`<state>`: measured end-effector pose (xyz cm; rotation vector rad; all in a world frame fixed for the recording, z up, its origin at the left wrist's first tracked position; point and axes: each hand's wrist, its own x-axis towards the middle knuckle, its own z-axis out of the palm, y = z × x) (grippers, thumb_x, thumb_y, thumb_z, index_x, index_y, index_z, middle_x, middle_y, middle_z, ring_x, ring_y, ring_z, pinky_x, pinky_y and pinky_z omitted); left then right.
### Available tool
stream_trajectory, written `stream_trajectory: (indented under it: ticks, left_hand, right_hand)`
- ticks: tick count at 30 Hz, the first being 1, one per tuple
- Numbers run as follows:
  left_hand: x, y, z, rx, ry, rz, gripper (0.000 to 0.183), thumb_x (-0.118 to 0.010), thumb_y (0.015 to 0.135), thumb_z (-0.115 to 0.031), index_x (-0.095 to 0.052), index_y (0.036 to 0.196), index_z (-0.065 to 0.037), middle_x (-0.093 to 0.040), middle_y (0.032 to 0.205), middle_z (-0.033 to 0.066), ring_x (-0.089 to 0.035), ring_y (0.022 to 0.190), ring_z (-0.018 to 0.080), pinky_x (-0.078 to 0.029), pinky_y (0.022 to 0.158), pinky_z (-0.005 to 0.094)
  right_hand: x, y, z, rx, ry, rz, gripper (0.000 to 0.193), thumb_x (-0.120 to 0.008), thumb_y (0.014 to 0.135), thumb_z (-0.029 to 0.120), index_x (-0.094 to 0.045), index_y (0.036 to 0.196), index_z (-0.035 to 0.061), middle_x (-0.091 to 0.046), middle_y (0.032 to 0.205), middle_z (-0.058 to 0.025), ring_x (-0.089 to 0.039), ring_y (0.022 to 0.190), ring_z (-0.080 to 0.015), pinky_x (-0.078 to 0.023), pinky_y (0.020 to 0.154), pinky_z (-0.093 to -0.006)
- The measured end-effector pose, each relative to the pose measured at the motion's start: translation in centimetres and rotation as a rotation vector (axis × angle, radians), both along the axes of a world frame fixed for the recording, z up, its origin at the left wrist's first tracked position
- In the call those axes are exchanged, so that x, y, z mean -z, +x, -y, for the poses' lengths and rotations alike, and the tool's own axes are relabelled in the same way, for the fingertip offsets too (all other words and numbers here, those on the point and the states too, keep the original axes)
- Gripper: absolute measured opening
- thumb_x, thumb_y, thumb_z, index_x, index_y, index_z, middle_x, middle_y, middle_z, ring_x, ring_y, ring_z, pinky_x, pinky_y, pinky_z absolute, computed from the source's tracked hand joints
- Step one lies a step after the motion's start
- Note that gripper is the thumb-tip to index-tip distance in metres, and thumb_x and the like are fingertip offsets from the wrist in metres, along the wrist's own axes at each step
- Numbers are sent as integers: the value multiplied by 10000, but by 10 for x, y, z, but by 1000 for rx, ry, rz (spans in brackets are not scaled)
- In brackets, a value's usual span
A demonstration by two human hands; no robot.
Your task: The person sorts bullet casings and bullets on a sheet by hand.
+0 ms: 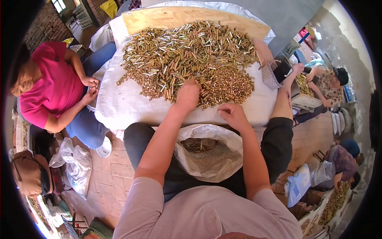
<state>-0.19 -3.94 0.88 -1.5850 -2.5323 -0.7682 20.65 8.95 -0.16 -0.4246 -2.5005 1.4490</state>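
A broad heap of small brass-coloured metal tubes (187,47) covers the cloth-covered table (119,103). The longer ones lie at the back. Shorter pieces (229,85) gather at the near right of the heap. My left hand (189,95) is at the heap's near edge, fingers curled down among the tubes; whatever it grips is hidden. Just off the heap's near right edge, my right hand (233,115) is closed with thumb and fingers together, and its contents are too small to name. Below my hands, between my legs, a white woven sack (211,169) gapes with some tubes (199,146) inside.
A wooden board (195,16) borders the heap at the back. At the right stands a woven basket (271,75) beside a dark phone (283,71). A person in a pink top (51,85) sits at the left. More people work at the far right. A plastic bag (77,167) lies on the floor.
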Motion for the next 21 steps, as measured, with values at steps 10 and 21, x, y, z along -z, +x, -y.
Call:
stream_trajectory:
  ticks: [10, 21]
  left_hand:
    - [-19, 6, 3, 93, 167, 579, 161, -701, 823, -80, -686, 962, 0, -693, 894, 167, -668, 814, 286, -525, 766, 387]
    - [-16, 12, 0, 194, 277, 1312, 240, -663, 904, -35, -625, 1131, 32, -657, 810, 70, -659, 707, 159, -565, 600, 276]
  right_hand:
    - [11, -28, -4, 268, 594, -43, 149, -694, 821, 48, -704, 966, 14, -653, 871, -176, -642, 786, -358, -516, 714, -418]
    - [20, -21, 3, 431, -217, -116, 117, -696, 885, 79, -692, 965, -6, -670, 778, -60, -613, 664, -133, -512, 596, -297]
